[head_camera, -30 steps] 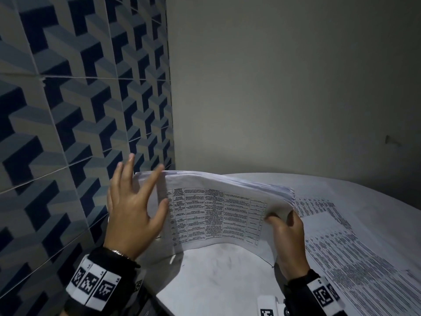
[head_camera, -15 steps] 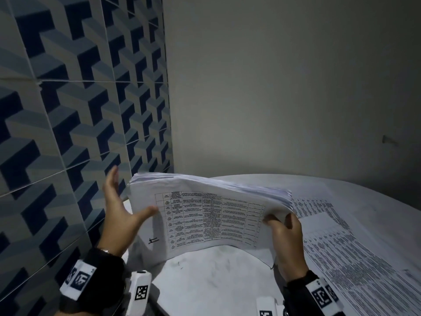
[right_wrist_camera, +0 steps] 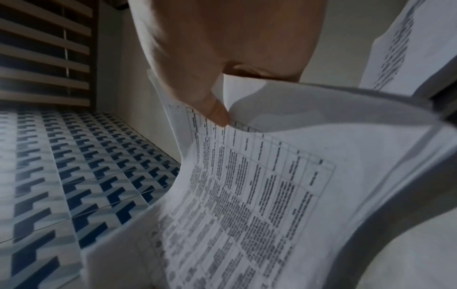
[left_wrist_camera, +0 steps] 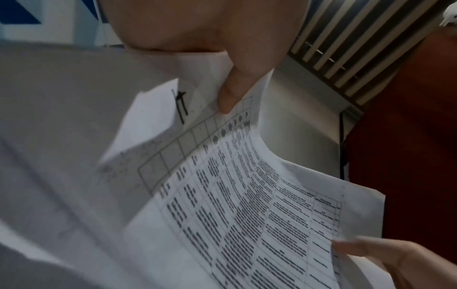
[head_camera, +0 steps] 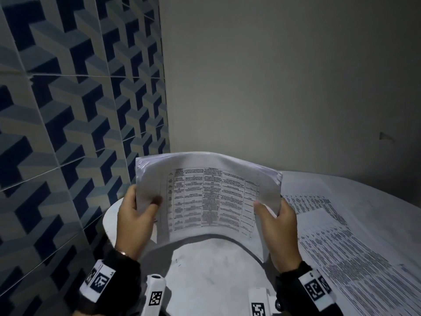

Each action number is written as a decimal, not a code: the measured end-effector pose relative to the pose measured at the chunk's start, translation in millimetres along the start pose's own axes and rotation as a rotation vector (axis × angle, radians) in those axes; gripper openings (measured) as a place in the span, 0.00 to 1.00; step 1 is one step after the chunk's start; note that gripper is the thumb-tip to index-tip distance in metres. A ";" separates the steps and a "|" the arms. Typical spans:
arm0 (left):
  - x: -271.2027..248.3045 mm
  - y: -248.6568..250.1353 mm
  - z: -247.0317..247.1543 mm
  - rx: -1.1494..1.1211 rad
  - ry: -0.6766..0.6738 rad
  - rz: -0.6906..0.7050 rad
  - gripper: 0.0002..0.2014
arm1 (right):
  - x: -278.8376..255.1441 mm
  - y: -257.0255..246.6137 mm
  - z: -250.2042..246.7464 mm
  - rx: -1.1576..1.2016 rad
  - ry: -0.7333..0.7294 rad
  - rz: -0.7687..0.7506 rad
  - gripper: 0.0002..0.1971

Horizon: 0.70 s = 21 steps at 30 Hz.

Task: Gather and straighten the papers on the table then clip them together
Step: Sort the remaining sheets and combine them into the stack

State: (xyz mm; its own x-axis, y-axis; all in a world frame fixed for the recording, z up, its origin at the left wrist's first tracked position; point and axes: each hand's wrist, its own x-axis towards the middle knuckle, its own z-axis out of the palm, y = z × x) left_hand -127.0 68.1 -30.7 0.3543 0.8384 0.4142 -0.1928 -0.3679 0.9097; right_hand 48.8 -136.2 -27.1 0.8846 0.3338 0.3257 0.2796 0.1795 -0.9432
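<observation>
Left hand (head_camera: 134, 215) clamped on stack (head_camera: 209, 197) at its left edge, thumb in front, fingers behind. Stack upright over near table (head_camera: 205, 270), bowed: light, floppy, sheets prone to slip; best gripped at both side edges, as now. Right hand (head_camera: 276, 224) clamped on right edge. Loose sheets (head_camera: 341, 236) flat at right. Earlier: left hand open, off stack; now gripping.

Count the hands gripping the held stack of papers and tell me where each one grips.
2. The left hand grips the stack of papers at its left edge, the right hand at its right edge, each with the thumb on the printed front; the fingers behind are hidden.
</observation>
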 end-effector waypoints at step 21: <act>22.5 -17.6 -35.7 -0.302 -0.090 -0.211 0.22 | 21.8 -9.7 -13.8 0.187 -0.017 0.121 0.08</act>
State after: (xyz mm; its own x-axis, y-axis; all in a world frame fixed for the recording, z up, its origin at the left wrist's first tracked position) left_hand -148.3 107.8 -38.5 0.4914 0.8395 0.2318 -0.3635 -0.0442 0.9305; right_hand 70.6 -143.4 -11.7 0.9008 0.3782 0.2135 0.0964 0.3050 -0.9474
